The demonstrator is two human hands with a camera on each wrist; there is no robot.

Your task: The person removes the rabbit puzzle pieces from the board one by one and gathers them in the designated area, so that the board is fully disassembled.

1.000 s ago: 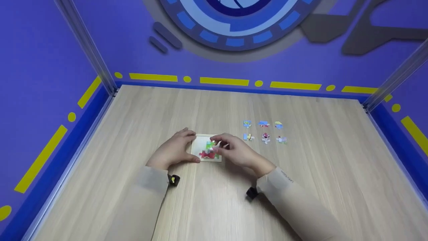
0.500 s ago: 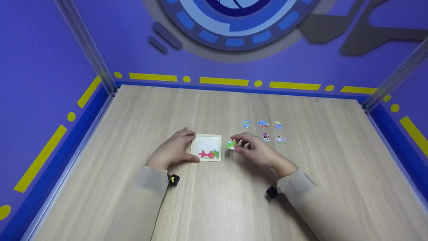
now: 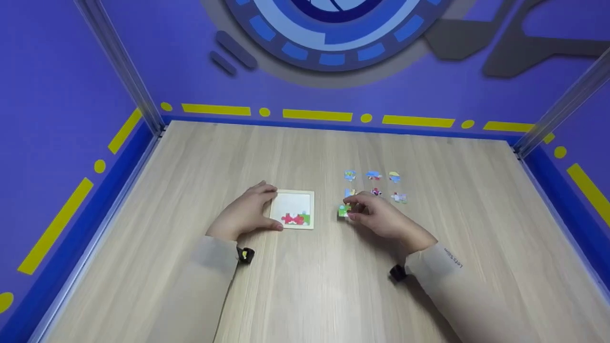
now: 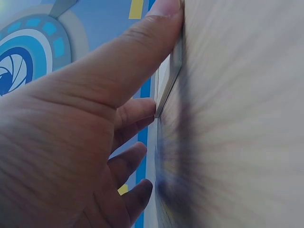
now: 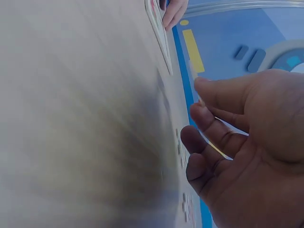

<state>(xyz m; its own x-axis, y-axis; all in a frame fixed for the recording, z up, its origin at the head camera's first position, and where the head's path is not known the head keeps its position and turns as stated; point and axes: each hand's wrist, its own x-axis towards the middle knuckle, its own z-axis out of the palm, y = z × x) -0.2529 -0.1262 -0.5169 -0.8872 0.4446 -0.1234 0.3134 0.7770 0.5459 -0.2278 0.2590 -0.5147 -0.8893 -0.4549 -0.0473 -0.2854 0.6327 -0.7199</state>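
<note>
In the head view my left hand holds a shallow square puzzle tray by its left side, thumb at the near corner and index finger at the far one. Two red puzzle pieces and a green one lie along the tray's near edge. To the right of the tray, my right hand pinches another green puzzle piece between thumb and fingertips, just off the table as far as I can tell. The right wrist view shows that piece only as a thin edge.
Beyond my right hand lie several loose puzzle pieces in two rows, among them a blue-and-yellow one and a pale pink one. My fingers partly cover the nearer row. A purple-blue wall rises behind the wooden table.
My right hand has carried the green puzzle piece from over the tray to the right, away from it. My left hand and the tray stay in place.
</note>
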